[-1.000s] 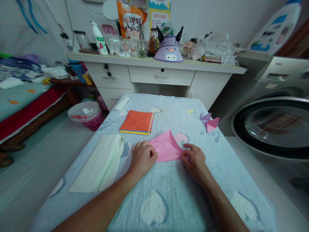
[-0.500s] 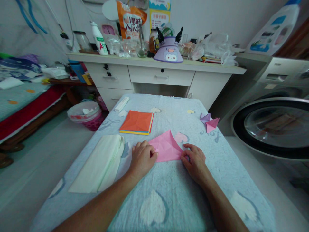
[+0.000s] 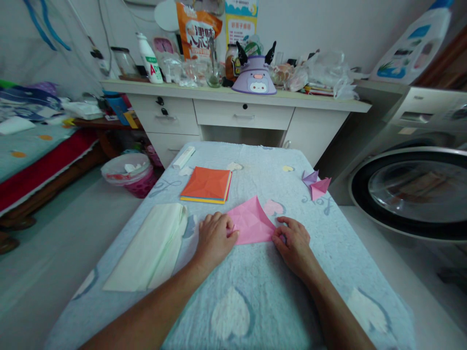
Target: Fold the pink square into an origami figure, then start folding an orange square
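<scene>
A folded pink paper [image 3: 251,222] lies on the light blue towel-covered table [image 3: 255,291] in front of me. My left hand [image 3: 214,239] is closed, its fingertips pinching the paper's left corner. My right hand [image 3: 295,241] is curled, fingertips pressing the paper's right corner against the table. Both forearms reach in from the bottom edge.
A stack of coloured paper squares [image 3: 207,184] with orange on top lies beyond the pink paper. Two small folded pieces, purple and pink [image 3: 316,184], sit far right. A folded pale cloth [image 3: 153,245] lies left. A cluttered desk [image 3: 237,97], a pink bin [image 3: 127,172] and a washing machine [image 3: 412,189] surround the table.
</scene>
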The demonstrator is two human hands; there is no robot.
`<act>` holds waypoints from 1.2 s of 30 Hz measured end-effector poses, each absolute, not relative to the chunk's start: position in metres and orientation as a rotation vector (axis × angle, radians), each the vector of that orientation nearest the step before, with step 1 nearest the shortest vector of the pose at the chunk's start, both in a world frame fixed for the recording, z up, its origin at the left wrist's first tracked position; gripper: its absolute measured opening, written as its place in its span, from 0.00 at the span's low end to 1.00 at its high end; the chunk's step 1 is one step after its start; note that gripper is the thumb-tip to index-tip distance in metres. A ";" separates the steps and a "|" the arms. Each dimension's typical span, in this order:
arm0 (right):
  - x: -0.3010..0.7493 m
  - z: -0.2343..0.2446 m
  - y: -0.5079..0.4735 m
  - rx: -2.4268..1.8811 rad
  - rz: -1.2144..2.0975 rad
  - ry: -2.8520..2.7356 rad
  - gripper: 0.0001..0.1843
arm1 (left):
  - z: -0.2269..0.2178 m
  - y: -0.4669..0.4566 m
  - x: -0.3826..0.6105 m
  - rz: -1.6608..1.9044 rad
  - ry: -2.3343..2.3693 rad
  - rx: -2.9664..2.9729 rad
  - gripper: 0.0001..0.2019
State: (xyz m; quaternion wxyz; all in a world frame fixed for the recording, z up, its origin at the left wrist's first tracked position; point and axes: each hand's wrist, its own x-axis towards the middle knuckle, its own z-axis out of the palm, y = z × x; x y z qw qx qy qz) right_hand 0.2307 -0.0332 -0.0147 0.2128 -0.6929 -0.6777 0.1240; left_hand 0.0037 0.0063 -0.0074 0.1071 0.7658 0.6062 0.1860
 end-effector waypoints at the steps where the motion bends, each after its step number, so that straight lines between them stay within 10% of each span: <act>1: 0.230 -0.014 -0.033 -1.925 0.339 -1.879 0.06 | -0.007 0.006 0.004 0.561 1.787 2.258 0.05; 36: 0.219 -0.017 -0.033 -1.986 0.100 -1.855 0.09 | -0.008 -0.031 0.019 0.330 1.219 2.854 0.17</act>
